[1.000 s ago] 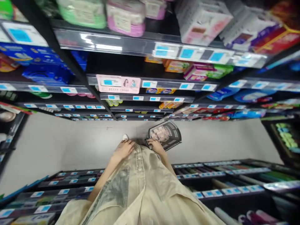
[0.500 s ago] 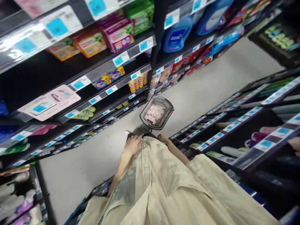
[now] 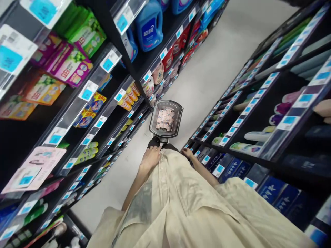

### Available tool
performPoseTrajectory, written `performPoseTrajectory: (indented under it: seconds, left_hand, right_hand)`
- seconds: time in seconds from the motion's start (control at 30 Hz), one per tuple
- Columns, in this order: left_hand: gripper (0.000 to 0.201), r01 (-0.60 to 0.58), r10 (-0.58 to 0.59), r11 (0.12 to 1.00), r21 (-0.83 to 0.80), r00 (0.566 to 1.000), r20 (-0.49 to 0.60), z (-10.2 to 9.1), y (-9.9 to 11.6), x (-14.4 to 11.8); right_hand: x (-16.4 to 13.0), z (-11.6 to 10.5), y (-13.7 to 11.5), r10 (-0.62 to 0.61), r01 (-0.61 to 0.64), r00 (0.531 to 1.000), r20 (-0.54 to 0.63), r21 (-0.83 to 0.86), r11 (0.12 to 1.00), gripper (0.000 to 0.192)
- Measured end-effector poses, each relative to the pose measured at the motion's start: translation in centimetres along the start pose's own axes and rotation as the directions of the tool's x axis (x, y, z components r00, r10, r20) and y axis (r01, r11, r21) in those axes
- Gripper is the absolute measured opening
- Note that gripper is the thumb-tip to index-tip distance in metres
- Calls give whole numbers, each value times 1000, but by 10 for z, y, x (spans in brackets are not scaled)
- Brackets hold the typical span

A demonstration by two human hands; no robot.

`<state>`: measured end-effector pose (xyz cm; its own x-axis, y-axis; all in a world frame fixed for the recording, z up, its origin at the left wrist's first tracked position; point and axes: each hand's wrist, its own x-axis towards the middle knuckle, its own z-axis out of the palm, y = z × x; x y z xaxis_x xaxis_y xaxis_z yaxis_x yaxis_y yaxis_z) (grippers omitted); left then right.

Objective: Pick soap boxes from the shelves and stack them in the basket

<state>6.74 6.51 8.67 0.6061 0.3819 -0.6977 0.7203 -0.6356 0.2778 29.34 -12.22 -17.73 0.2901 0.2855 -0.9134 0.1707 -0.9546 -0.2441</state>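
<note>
I stand in a shop aisle in a pale beige shirt. My left hand [image 3: 150, 159] lies at my front with its fingers stretched toward the dark handle [image 3: 157, 140] of a black wheeled basket [image 3: 178, 113]. Whether the fingers grip the handle is unclear. The basket stands on the floor just ahead and holds a block of pink packs [image 3: 165, 120]. My right hand [image 3: 188, 153] is at my right side next to the lower shelf's edge, half hidden by the shirt, and nothing shows in it.
Black shelves line both sides. On the left are blue detergent jugs [image 3: 149, 26], green and purple packs [image 3: 73, 65] and small bottles [image 3: 129, 98]. On the right are tubes and dark blue boxes [image 3: 234, 168]. The grey floor [image 3: 219, 58] runs on past the basket.
The view has swung from facing the left shelves to looking down the aisle. The basket now stands straight ahead of me. My right hand has left the basket's rim and dropped to my side.
</note>
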Motion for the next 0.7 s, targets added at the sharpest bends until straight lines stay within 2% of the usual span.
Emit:
performPoseTrajectory:
  seconds: [0.13,0.27,0.37,0.5,0.6,0.7]
  left_hand:
    - [52,-91,91,995,32,996,10,-21,-14,22]
    - [51,-146,146,989,32,989,17,-32,-48,46]
    - [51,-180,183,981,-65,983,33,-32,-87,79]
    - [47,-171,198,963,-207,974,114,-23,-144,150]
    - [40,-88,143,958,-274,971,189,-12,-188,201]
    - [38,41,32,962,-270,965,262,-6,-231,228]
  right_hand:
    - [-3,6,-20,-10,10,1000,-6,-6,1000,28]
    - [-1,12,-62,-28,27,999,-42,-32,999,26]
    - [7,17,-103,-63,61,996,-57,-40,997,25]
    - [26,28,-160,-149,147,985,-85,-29,989,22]
    - [40,38,-196,-231,232,965,-120,-10,973,21]
    - [47,46,-222,-298,303,940,-163,1,953,29]
